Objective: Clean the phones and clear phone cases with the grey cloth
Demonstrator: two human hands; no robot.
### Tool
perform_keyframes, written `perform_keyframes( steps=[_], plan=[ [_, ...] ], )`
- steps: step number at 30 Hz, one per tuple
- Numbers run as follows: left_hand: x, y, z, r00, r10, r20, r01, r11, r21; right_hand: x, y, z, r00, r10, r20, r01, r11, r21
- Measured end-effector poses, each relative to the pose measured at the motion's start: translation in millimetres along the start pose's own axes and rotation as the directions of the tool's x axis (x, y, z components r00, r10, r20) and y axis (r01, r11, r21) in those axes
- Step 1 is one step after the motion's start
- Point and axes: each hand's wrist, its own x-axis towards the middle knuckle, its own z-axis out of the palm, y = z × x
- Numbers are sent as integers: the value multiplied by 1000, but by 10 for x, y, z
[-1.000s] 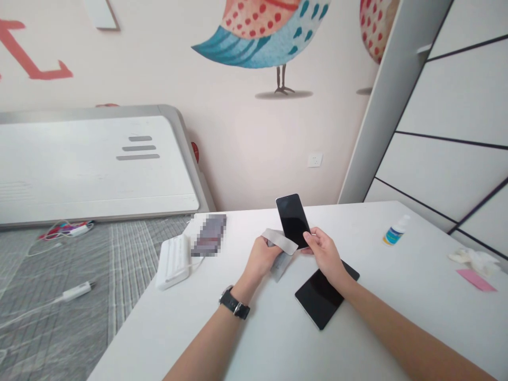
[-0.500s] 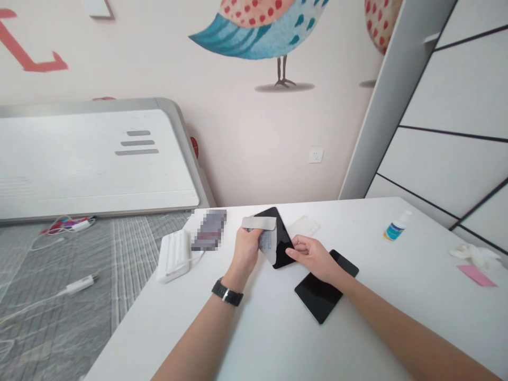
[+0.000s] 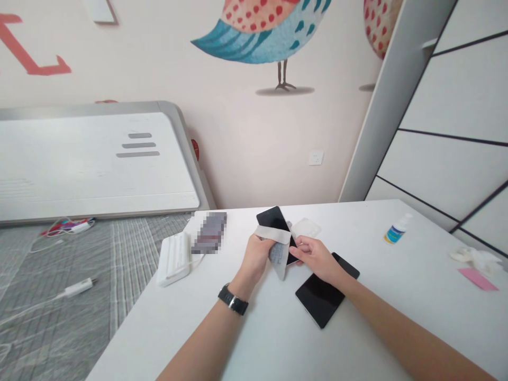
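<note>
Big pale wall (image 3: 254, 132) up at twelve o'clock from the hands, and out at ten o'clock some red painted strokes (image 3: 50, 70), apparently lettering, cut off by the frame. Below it, the white table (image 3: 278, 338), spreading wide underneath everything. At between four and five o'clock from the action, a flat black device (image 3: 319, 299) lies screen up, partly beneath the right forearm, probably parked there to leave the middle free.

And there's the centre of it all: a phone (image 3: 272, 217), tilted in both hands, screen towards the wearer, presumably to keep the glass in sight. The left hand (image 3: 256, 257) grips a grey cloth (image 3: 280, 256) against its front, thumb on top; its other fingers are mostly hidden. The right hand (image 3: 317, 258) pinches the phone's lower right edge, fingers curled, likely steadying it while leaving most of the screen uncovered.

Over at nine o'clock, a white power strip (image 3: 174, 259); at two to three, just beside the phone, a clear case (image 3: 309, 226) lies on the table.

Now the print! Rows of faint marks on the cloth, too small to read. Small bottle (image 3: 395, 232) at three o'clock: blue-and-yellow label, words illegible. No brand readable anywhere.
</note>
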Motion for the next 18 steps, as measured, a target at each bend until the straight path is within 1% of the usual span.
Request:
perform_keyframes(
  steps=[2, 4, 7, 10, 14, 18],
  plan=[
    [30, 30, -22, 999, 11, -47, -14, 999, -47, -25, -25, 24, 999, 2, 44, -2, 1000, 1],
    [62, 65, -53, 996, 16, -91, -24, 996, -92, -42, -52, 37, 998, -3, 59, 3, 1000, -12],
    [109, 109, -101, 989, 23, -147, -45, 988, -145, -45, -87, 24, 1000, -28, -3, 28, 998, -63],
    [141, 124, -128, 984, 33, -173, -64, 982, -176, -28, -93, -13, 995, -60, -80, 51, 993, -102],
    [132, 97, -103, 986, 31, -162, -64, 978, -201, -3, -41, -49, 983, -102, -156, 80, 987, -141],
    [50, 48, -18, 997, 3, -76, -19, 978, -206, 16, 9, -58, 980, -109, -168, 86, 987, -138]
  ],
)
